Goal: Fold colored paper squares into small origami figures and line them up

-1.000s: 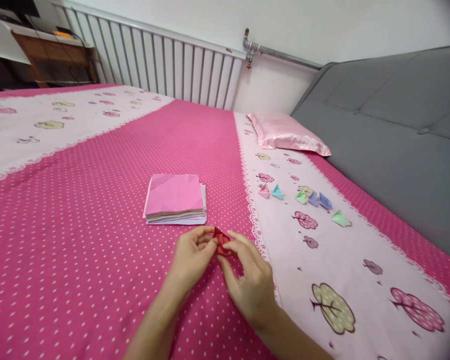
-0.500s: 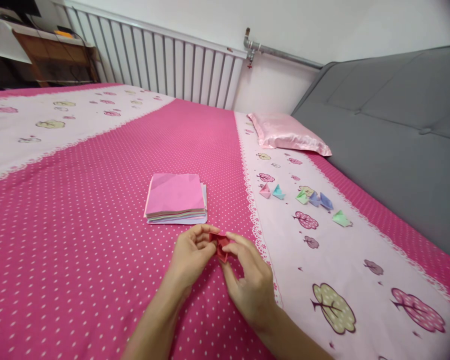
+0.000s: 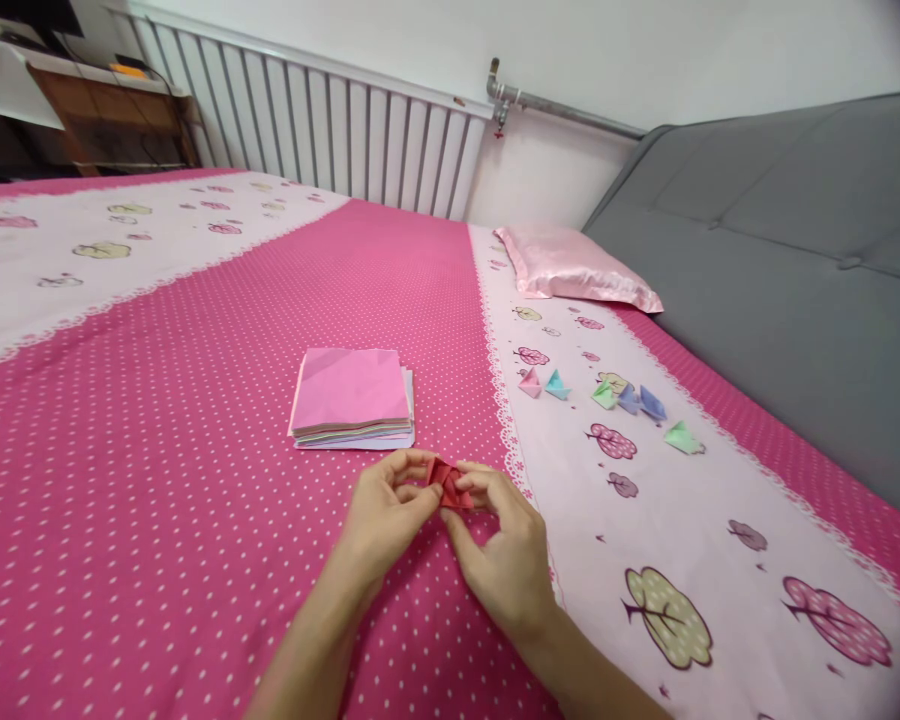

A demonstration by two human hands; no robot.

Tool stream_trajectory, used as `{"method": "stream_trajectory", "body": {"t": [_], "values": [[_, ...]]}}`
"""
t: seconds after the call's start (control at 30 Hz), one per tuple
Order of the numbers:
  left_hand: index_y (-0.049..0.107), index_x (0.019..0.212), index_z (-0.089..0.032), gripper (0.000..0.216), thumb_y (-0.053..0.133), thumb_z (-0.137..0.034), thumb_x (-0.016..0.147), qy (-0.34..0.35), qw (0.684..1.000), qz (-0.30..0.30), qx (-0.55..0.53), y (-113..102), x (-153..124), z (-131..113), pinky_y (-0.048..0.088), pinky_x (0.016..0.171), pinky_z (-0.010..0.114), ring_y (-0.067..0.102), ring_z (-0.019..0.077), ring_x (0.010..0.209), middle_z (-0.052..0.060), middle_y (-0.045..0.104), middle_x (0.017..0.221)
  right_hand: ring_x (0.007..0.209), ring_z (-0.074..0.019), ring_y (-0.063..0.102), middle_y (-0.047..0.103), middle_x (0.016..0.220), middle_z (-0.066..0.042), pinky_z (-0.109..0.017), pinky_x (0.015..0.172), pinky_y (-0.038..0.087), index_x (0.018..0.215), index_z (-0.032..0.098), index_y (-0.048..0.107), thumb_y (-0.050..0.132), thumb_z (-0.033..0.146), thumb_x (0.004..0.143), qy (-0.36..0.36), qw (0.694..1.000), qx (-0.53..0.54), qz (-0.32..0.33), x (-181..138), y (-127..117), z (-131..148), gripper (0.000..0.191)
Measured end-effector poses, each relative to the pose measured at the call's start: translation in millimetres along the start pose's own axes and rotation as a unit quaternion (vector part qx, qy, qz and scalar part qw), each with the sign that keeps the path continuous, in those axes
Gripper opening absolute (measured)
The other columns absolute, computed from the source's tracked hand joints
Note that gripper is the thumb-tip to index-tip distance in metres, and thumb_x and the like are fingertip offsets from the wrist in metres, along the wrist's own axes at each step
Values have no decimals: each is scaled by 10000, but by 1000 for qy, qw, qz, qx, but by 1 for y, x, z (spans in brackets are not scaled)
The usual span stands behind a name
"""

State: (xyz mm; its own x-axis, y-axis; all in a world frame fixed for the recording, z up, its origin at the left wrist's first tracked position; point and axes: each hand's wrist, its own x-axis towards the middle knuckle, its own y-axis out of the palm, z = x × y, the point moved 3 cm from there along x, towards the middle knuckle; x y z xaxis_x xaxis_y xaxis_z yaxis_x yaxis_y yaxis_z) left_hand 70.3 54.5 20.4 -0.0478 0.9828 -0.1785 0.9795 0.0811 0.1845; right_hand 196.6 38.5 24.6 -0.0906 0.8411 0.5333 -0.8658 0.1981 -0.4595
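A small piece of folded red paper (image 3: 450, 484) is held between my two hands, low in the middle of the head view. My left hand (image 3: 386, 510) pinches its left side between thumb and fingers. On the right side, my right hand (image 3: 504, 545) grips the paper with its fingertips, thumb underneath. Parts of the folds are hidden behind my fingers. Just beyond my left hand lies a stack of square coloured paper (image 3: 351, 388) with a pink sheet on top.
Several small folded paper boats, among them a pink one (image 3: 530, 382) and a green one (image 3: 682, 437), sit on the bedspread (image 3: 217, 420) to the right. A pink pillow (image 3: 577, 268) rests against the grey headboard (image 3: 780, 220). A white radiator (image 3: 330, 120) stands behind.
The red paper has turned in my fingers and shows a wider, flatter face. My right fingertips have shifted slightly to the right along it.
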Motion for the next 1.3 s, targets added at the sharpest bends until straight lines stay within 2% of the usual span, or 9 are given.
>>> {"method": "stream_trajectory", "body": {"t": [0.2,0.33,0.47,0.57,0.77,1.0,1.17,1.3], "values": [[622,843,-110,287,623,-80,557,4,1000,-7,5,1,2,-1,481,603,228,623,127,608,55,683,764,863,-201,635,643,981,-95,-319,745,553,969,157,573,558,115,692,61,993,89,38,4,-4,0,281],[631,801,-115,259,605,-55,550,21,999,-4,36,3,2,0,487,587,230,625,139,609,39,674,685,791,-189,644,653,949,-100,-305,680,558,904,154,609,557,168,737,78,994,78,20,5,-7,-3,175],[629,831,-115,253,609,-67,583,33,998,21,54,7,0,4,497,596,245,632,150,626,48,673,693,866,-226,634,669,885,-94,-361,763,534,771,170,639,604,176,706,48,998,-2,-34,6,-8,-4,74],[628,847,-114,258,632,-78,591,23,998,39,44,12,-2,5,502,608,245,639,150,646,59,680,726,818,-216,643,678,842,-86,-359,755,529,726,174,636,588,148,706,33,996,-37,-69,6,-9,-5,59],[623,820,-107,263,635,-42,565,-39,999,23,0,15,-4,1,486,563,209,631,125,585,33,667,639,784,-200,639,683,817,-73,-345,732,523,806,168,636,597,135,733,-29,990,-94,-104,6,-12,-1,89],[627,821,-110,282,641,-29,551,-42,999,25,-15,15,-3,3,482,557,197,632,121,577,20,658,618,779,-204,639,695,844,-67,-357,723,518,860,185,644,598,130,753,-97,973,-159,-140,1,-14,5,129],[627,825,-117,297,652,-32,541,-41,998,28,-28,15,-3,5,475,547,187,622,111,570,15,656,621,812,-207,630,687,883,-71,-371,726,524,775,205,680,599,129,752,-86,977,-141,-136,2,-14,5,113],[626,834,-116,305,663,-37,542,-37,998,24,-35,14,-3,6,490,577,196,628,115,598,31,672,663,857,-218,615,690,931,-83,-389,748,527,781,207,704,604,140,752,-69,983,-125,-118,4,-13,4,124]]}}
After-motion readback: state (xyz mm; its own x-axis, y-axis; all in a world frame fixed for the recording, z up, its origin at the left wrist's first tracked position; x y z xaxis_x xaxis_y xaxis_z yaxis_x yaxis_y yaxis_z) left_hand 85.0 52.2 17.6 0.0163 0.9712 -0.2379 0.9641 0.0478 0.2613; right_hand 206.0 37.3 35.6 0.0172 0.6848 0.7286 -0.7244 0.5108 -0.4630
